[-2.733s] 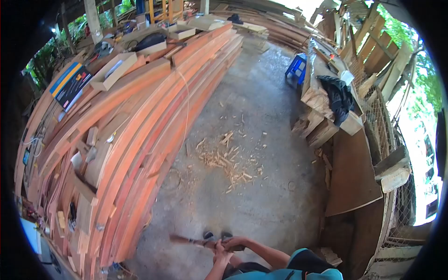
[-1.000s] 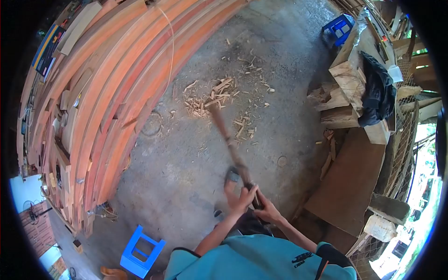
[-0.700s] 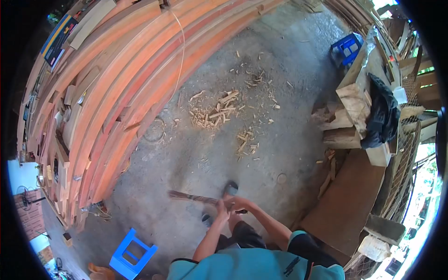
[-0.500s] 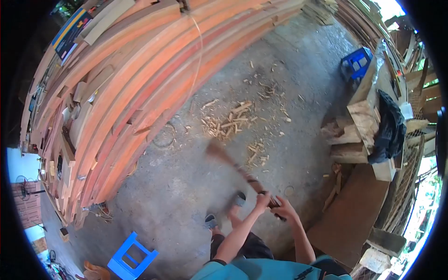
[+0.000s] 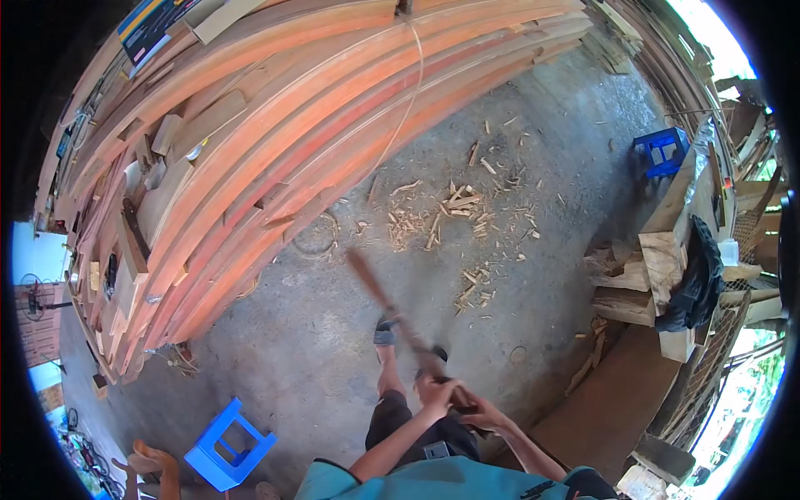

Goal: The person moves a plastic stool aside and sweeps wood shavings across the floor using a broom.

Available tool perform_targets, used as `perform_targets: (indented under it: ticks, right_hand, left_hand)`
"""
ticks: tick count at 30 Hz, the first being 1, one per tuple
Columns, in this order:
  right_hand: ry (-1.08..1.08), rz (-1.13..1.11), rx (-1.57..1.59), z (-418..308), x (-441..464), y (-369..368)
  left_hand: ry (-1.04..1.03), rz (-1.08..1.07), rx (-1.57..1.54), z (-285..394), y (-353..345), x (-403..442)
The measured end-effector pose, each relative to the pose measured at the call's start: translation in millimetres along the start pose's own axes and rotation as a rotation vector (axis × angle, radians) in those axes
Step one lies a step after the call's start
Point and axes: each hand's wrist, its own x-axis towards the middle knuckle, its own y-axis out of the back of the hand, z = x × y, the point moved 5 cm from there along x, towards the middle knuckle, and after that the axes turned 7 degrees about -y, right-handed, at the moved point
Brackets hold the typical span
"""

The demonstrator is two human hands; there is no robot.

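Note:
Both hands grip a long brown broom (image 5: pixel 390 308), blurred by motion, whose far end points up and left over the concrete floor (image 5: pixel 308 367). My left hand (image 5: pixel 438 397) is wrapped round the handle in front of the body. Close beside it on the right, my right hand (image 5: pixel 483 412) holds the handle nearer its end. Pale wood chips (image 5: pixel 454 212) lie scattered beyond the broom's far end, with a smaller cluster (image 5: pixel 475 287) to its right. The broom's tip is apart from the chips.
Long reddish boards (image 5: pixel 275 150) are stacked along the left. A blue stool (image 5: pixel 229 446) stands at the lower left, another blue stool (image 5: pixel 662 152) at the upper right. Heavy timber blocks (image 5: pixel 662 267) with a black cloth (image 5: pixel 696 279) and a brown panel (image 5: pixel 612 400) line the right.
The broom has swung between leftward and forward positions. Some chips have spread from the pile toward the right. The view has tilted down and turned, bringing the near blue stool into sight.

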Motion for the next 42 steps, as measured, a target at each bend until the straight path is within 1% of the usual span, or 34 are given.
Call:
perform_targets:
  ticks: [1,2,3,5,7,8,9,10,11,12,13,14,15,17,18,20,21,22,24,25,26,27,29,31,33,34,35,36,37,38,39,40,41,42]
  right_hand:
    - [-0.052,-0.083,-0.018,-9.0,20.4,-13.6]
    - [-0.103,-0.165,-0.036,-16.2,46.2,-31.7]
    - [0.101,-0.203,-0.342,0.5,88.1,-38.3]
    - [-0.285,-0.278,-0.476,-38.1,131.8,-60.3]
    - [0.131,-0.246,-0.715,-33.8,185.1,-54.5]
    - [0.135,-0.230,-0.592,-21.6,199.8,-37.4]
    - [0.113,-0.187,-0.509,-16.9,196.4,-13.8]
    - [0.096,-0.144,-0.424,-13.8,192.2,9.4]
    - [0.060,-0.070,-0.379,-15.4,172.5,42.6]
    - [-0.138,0.082,-0.052,19.8,150.2,79.4]
    - [-0.158,0.226,0.021,14.6,111.5,106.3]
    - [-0.086,0.399,-0.006,18.2,87.2,130.8]
    - [-0.025,0.578,-0.018,23.5,64.4,143.7]
    - [-0.093,0.719,0.180,-18.7,52.3,150.8]
    - [-0.114,0.792,0.279,-33.7,48.5,153.6]
    - [-0.029,0.822,0.242,-44.8,46.0,159.2]
    - [0.023,0.832,0.221,-52.9,44.4,164.7]
    - [-0.008,0.790,0.206,-52.8,35.6,162.2]
    - [-0.010,0.606,0.132,-47.2,19.5,150.8]
    - [-0.002,0.513,0.094,-45.2,15.3,143.4]
    - [0.003,0.439,0.037,-46.1,15.5,134.3]
    - [0.009,0.363,-0.026,-46.1,19.8,123.1]
    - [0.268,0.178,-0.133,-30.7,60.0,108.4]
    - [0.227,0.019,-0.305,-66.7,93.5,83.0]
    - [0.019,-0.109,-0.534,-29.8,178.6,75.9]
    - [-0.024,-0.166,-0.584,-64.1,187.1,71.7]
    - [-0.072,-0.225,-0.629,-106.5,189.6,72.1]
    - [-0.092,-0.147,-0.663,-109.9,203.6,85.5]
    - [-0.114,-0.069,-0.694,-110.8,213.9,102.1]
    - [-0.056,-0.019,-0.555,-127.0,202.0,125.2]
    - [-0.060,0.081,-0.423,-124.1,184.7,151.0]
    - [-0.049,0.180,-0.288,-120.0,167.1,176.9]
    - [-0.072,0.336,-0.169,-112.8,158.4,199.8]
    - [0.000,0.440,-0.086,-114.5,158.9,209.2]
  left_hand:
    - [0.099,0.052,-0.177,-43.3,31.7,34.9]
    - [-0.083,0.200,-0.119,-57.1,73.0,69.4]
    - [-0.272,0.344,-0.059,-53.6,105.4,94.3]
    - [-0.213,0.320,-0.495,4.2,107.0,82.0]
    - [-0.274,0.191,-0.452,22.7,106.1,115.2]
    - [-0.296,0.133,-0.431,17.9,105.7,131.7]
    - [-0.371,0.029,-0.331,-29.7,111.5,198.0]
    - [-0.397,0.034,-0.182,-58.8,87.6,221.1]
    - [-0.436,0.097,0.105,-76.5,39.9,220.9]
    - [-0.439,0.129,0.338,-88.3,-6.4,220.8]
    - [-0.369,0.098,0.506,-95.7,-49.9,227.4]
    - [-0.090,-0.066,0.649,-105.0,-86.9,246.9]
    - [-0.162,-0.322,0.573,-78.9,-131.6,218.4]
    - [-0.171,-0.435,0.759,-57.6,-187.5,213.1]
    - [-0.233,-0.358,0.730,-42.2,-198.2,202.8]
    - [-0.388,-0.200,0.659,0.9,-215.3,182.8]
    - [-0.409,-0.217,0.644,8.1,-219.1,176.2]
    - [-0.423,-0.237,0.641,6.6,-213.6,166.9]
    - [-0.404,-0.325,0.405,-12.7,-189.3,157.6]
    - [-0.431,-0.321,0.244,-4.0,-170.1,139.0]
    - [-0.406,-0.202,0.095,3.2,-148.0,117.9]
    - [-0.377,-0.100,0.025,6.3,-124.8,113.5]
    - [-0.337,0.108,-0.123,11.6,-77.8,102.1]
    - [-0.253,0.249,-0.178,37.3,-47.3,98.8]
    - [-0.279,0.191,-0.395,9.0,11.9,172.2]
    - [-0.282,0.162,-0.496,-3.9,27.8,215.9]
    - [-0.171,0.014,-0.538,-8.9,19.9,256.4]
    - [-0.057,-0.132,-0.573,-9.4,13.2,280.3]
    - [-0.145,-0.263,-0.566,28.7,-27.6,259.3]
    - [-0.213,-0.195,-0.395,12.5,-44.4,301.8]
    - [-0.265,-0.119,-0.218,-3.9,-60.2,343.4]
    - [-0.288,-0.039,0.007,1.2,-93.5,324.0]
    - [-0.321,0.031,0.229,41.8,-135.1,298.4]
    - [-0.343,-0.085,0.338,72.8,-167.5,277.1]
